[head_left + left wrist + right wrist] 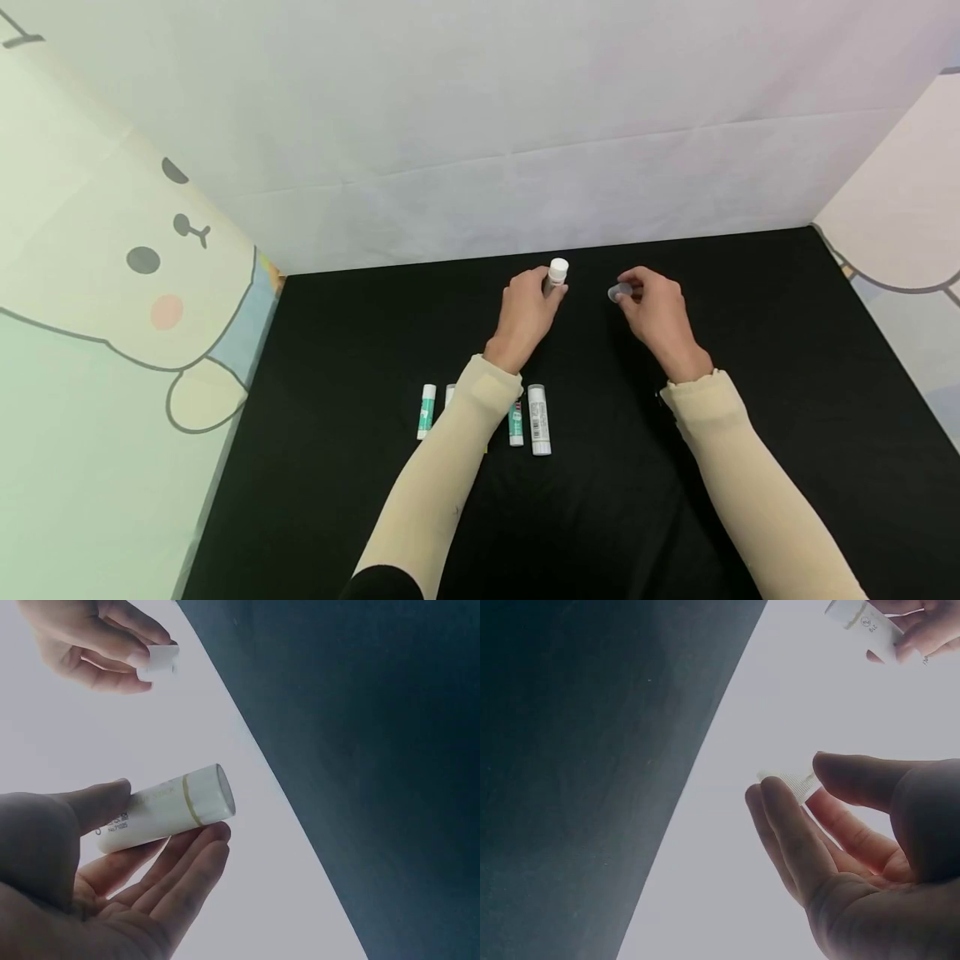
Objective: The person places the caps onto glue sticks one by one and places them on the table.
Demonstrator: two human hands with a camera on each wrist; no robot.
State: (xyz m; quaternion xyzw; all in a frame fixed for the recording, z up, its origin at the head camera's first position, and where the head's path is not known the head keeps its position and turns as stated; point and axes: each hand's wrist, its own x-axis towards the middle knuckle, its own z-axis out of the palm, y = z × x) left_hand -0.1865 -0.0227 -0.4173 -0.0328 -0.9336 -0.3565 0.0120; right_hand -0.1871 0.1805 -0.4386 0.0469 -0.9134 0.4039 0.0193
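My left hand [525,310] grips a white glue stick [558,271] between thumb and fingers, its white top end pointing up. The left wrist view shows the same stick's barrel [161,810] with small print and a yellowish ring near one end. A short distance to the right, my right hand [660,317] pinches a small translucent cap [620,291]. In the right wrist view this cap [799,786] has fine ridges and sits between thumb and fingertips. Cap and stick are apart, both held above the black table.
Nearer me on the black-covered table [600,500] lie a small green-and-white glue stick [427,412], another like it [515,425] and a larger white glue stick [539,421]. My left forearm partly hides more sticks. A white cloth wall [480,200] stands behind the table.
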